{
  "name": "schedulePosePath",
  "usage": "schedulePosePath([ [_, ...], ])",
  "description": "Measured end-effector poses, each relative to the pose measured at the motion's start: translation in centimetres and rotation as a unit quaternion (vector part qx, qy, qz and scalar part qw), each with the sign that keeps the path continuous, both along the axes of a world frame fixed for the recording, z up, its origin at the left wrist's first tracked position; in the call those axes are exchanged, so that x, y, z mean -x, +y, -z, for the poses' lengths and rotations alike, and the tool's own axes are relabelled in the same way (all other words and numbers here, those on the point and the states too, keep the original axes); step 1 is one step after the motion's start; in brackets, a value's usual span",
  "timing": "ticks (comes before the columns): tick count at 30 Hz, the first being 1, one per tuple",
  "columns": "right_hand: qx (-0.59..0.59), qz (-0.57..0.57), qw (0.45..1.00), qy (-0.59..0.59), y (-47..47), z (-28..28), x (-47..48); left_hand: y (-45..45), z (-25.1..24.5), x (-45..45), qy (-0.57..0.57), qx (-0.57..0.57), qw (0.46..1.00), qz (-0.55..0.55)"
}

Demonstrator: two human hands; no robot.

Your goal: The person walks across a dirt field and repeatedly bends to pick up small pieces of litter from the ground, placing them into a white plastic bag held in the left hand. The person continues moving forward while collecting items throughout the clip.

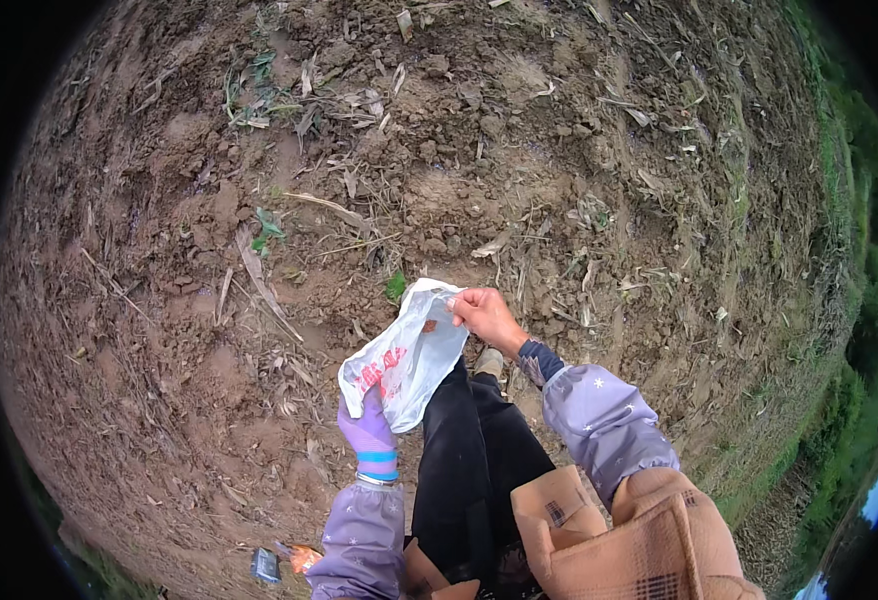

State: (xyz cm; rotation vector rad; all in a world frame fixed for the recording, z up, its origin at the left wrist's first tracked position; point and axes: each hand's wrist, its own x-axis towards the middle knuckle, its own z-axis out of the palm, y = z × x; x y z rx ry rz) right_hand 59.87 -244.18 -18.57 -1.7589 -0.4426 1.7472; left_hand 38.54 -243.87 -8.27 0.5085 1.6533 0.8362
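A thin white plastic bag (409, 352) with red print hangs between my two hands, above the soil and against my dark trousers. My left hand (367, 424), in a purple knit glove with a blue-striped cuff, grips the bag's lower left edge. Bare and pinched at the fingertips, my right hand (484, 315) holds the upper right rim. The bag's mouth gapes partly, and a small reddish-brown patch (430, 326) shows at its inner side; I cannot tell what it is. Most of the bag's inside stays hidden.
Tilled brown soil (221, 360) with clods and dry stalk scraps spreads all around. A small green leaf (395, 286) stands just beyond the bag. A dark rectangular packet (265, 565) and an orange packet (305, 559) lie at lower left. Green plants (870, 315) border the right side.
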Motion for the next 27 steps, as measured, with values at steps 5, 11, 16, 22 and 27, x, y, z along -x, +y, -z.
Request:
schedulePosePath([
  [5, 0.021, 0.251, 0.964, 0.09, 9.4, 5.6, -5.6, 2.2, 0.7, 0.3, 0.013, -0.013, 0.999, 0.03],
  [11, 0.058, 0.298, 0.95, 0.072, 11.7, 9.2, -9.2, 4.4, 1.1, 0.0, -0.001, 0.003, 0.999, 0.049],
  [16, 0.059, 0.284, 0.943, 0.162, 5.3, 6.0, -7.9, 6.0, 0.0, -1.0, 0.006, -0.018, 0.998, 0.065],
  [22, 0.067, 0.359, 0.894, 0.26, -0.7, 3.1, -9.0, 6.9, -0.8, -3.1, -0.028, -0.03, 0.995, 0.087],
  [27, 0.068, 0.392, 0.89, 0.224, -0.3, 4.2, -13.4, 7.9, -1.2, -4.7, -0.029, -0.03, 0.994, 0.1],
])
